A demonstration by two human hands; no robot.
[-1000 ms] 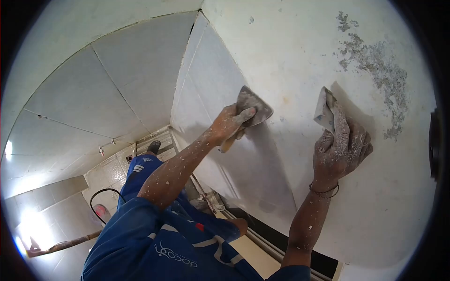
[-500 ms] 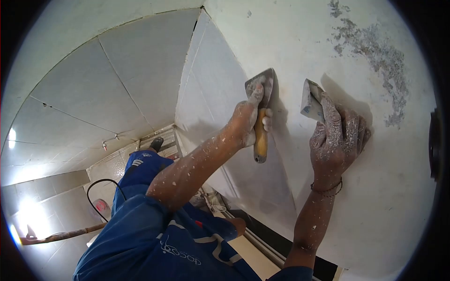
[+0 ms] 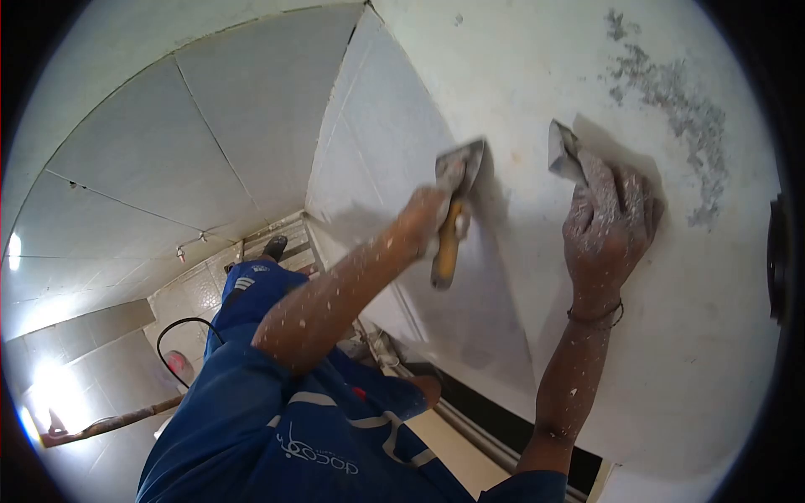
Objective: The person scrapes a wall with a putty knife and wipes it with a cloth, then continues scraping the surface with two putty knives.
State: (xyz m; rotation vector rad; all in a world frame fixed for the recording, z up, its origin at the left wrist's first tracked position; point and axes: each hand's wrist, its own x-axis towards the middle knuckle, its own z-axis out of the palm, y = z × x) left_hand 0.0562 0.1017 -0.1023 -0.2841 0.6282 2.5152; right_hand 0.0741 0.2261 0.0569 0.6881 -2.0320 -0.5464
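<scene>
My left hand (image 3: 429,220) is wrapped around a putty knife with a wooden handle (image 3: 445,258); a finger lies along the metal blade, which points up toward the wall. My right hand (image 3: 610,222), dusted white, is against the pale wall (image 3: 511,75) with its fingers bent. Between its thumb and fingers is a folded piece of sandpaper (image 3: 563,154), its free end sticking out to the left. White specks cover both forearms. To the upper right of my right hand is a rough grey patch (image 3: 692,126) where the wall's coating has come away.
Large grey tiles (image 3: 251,92) cover the adjoining wall at left, with a small tap (image 3: 181,253) on it. A rusty pipe (image 3: 126,422) and a black cable (image 3: 168,334) are at lower left, near a bright light. A dark opening with a rail (image 3: 478,427) lies below.
My left hand and the putty knife have shifted a little left and down, slightly blurred. My right hand has moved slightly along the wall with the sandpaper. The view has shifted a bit.
</scene>
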